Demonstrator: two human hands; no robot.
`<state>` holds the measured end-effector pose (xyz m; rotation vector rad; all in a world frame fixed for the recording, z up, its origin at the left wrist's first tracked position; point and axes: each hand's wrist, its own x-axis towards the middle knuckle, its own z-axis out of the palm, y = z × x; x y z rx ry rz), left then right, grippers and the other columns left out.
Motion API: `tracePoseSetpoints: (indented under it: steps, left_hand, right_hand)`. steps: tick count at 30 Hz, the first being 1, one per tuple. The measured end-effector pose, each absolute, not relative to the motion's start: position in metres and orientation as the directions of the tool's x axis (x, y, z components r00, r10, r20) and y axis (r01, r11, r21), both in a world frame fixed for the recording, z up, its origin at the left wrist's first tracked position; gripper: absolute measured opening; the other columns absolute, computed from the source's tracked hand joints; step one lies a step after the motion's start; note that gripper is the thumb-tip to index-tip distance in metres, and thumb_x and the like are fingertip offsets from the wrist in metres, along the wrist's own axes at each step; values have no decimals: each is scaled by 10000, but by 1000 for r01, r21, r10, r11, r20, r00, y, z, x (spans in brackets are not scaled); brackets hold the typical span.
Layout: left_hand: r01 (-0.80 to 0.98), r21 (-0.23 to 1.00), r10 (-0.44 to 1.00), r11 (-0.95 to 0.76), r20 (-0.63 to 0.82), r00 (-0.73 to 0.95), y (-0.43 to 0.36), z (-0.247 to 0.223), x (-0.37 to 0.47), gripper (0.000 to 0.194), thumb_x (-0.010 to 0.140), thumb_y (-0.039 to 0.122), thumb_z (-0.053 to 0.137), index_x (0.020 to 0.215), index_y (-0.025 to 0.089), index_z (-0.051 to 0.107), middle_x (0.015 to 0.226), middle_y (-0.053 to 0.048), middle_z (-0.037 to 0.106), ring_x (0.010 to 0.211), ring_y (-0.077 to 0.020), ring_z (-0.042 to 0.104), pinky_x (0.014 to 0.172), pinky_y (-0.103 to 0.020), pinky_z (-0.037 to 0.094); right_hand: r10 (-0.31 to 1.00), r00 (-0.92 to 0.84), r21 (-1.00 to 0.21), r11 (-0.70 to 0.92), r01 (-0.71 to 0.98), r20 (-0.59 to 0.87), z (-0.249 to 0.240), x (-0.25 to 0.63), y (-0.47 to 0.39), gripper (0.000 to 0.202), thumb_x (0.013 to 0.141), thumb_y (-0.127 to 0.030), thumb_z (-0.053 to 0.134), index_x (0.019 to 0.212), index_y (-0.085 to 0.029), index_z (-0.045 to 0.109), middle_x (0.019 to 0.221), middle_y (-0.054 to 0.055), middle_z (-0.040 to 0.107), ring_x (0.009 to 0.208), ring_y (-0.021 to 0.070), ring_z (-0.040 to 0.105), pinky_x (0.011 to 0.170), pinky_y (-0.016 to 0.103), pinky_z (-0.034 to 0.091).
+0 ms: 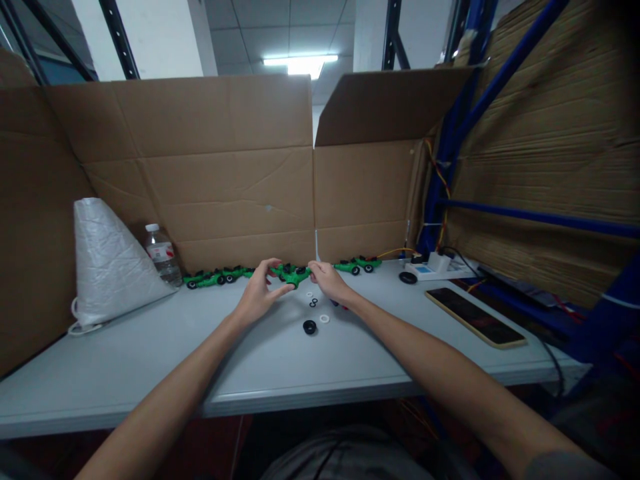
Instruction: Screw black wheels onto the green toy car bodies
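Observation:
Between my two hands, a little above the table, is a green toy car. My left hand grips its left end, thumb below and fingers above. The fingers of my right hand are pinched at its right end; whether they also hold a small part is hidden. Below on the table lie a black wheel, a white ring and several smaller black and white rings. A small dark and red item is partly covered by my right wrist.
Green toy cars line the back left, and more cars stand at the back right. A water bottle and a white bag are at left. On the right are a phone, a power strip and a black disc.

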<state>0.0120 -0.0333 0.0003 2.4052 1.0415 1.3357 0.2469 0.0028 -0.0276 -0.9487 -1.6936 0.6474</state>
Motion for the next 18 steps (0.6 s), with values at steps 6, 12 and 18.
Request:
tracePoseSetpoints:
  steps: [6,12,18]
  left_hand:
    - [493,501,682,-712,661,313,-33,0,11,710,796,508,843,1359,230,511,1312,-115,650,1035,-242,640,815,-361,510]
    - [522,457,670,-720,654,352,-36,-1,10,757,773,505,861,1387,231,513,1262,-99,641,1052,-244,629,822,-356,511]
    - [554,365,636,-748,632,442,-40,2,9,652,852,515,789,1405,269,547,1271,-103,598,1135,-281,604,919,-426,522]
  right_hand:
    - [842,-184,-789,540,294,507,-30,247,5,409,973,-540,377,694,-242,394,618,-32,437,595,148,424,587,272,325]
    - [815,-196,-760,579,294,545,-24,247,-3,438,1009,-540,372,702,-232,419,617,-39,439,589,143,421,589,271,315]
    - [793,-212,-709,607,358,572,-19,247,-10,456,1045,-529,357,716,-226,445,637,-33,472,618,146,446,618,274,324]
